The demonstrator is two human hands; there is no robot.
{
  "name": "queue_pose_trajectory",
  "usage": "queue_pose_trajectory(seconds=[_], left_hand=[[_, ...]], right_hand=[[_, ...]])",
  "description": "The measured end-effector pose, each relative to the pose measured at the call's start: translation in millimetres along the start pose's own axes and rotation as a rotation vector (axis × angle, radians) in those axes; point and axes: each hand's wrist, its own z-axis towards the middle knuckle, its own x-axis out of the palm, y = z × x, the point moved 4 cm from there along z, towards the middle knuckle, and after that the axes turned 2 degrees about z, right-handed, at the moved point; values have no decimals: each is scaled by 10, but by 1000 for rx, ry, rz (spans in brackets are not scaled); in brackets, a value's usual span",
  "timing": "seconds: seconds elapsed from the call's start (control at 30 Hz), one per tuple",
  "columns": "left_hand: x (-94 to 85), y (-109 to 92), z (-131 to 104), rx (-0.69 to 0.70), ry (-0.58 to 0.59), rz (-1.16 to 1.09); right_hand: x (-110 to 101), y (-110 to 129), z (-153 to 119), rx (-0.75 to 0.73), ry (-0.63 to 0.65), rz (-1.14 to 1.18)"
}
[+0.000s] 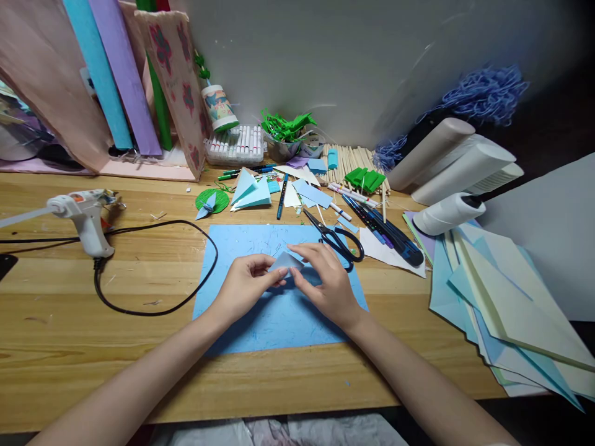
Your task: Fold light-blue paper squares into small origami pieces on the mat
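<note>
A small piece of folded light-blue paper [284, 262] is held up over a blue sheet [242, 328] on the wooden table. My left hand [247, 280] pinches its left side between thumb and curled fingers. My right hand [328, 285] has its thumb against the near edge and its index finger at the far corner, so the paper sits between them. Black-handled scissors [334, 238] lie just beyond my right hand, partly on the sheet. A folded blue paper crane [207, 206] rests on a green disc [222, 199] farther left.
A white hot glue gun [86, 217] with a looping black cord [139, 314] stands left. Paper scraps [253, 192], pens [282, 197], a box of markers [237, 145] and wooden sticks [346, 162] fill the back. At right are stacked coloured papers [515, 303] and white rolls [432, 152].
</note>
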Motion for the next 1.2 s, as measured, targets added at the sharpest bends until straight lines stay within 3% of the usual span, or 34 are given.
queue_pose_trajectory(seconds=[0.33,0.6,0.83,1.03,1.2], left_hand=[[40,25,9,-77,111,-121],[0,13,14,-47,148,-8],[-14,-50,19,3,108,67],[-28,-92,-4,55,56,138],[-23,-147,-42,142,30,287]], right_hand=[[-86,27,-20,-230,-39,-33],[-59,31,-1,-332,78,-148],[-67,15,0,-350,147,-165],[-84,10,15,-224,119,-17],[-55,-132,44,229,11,393]])
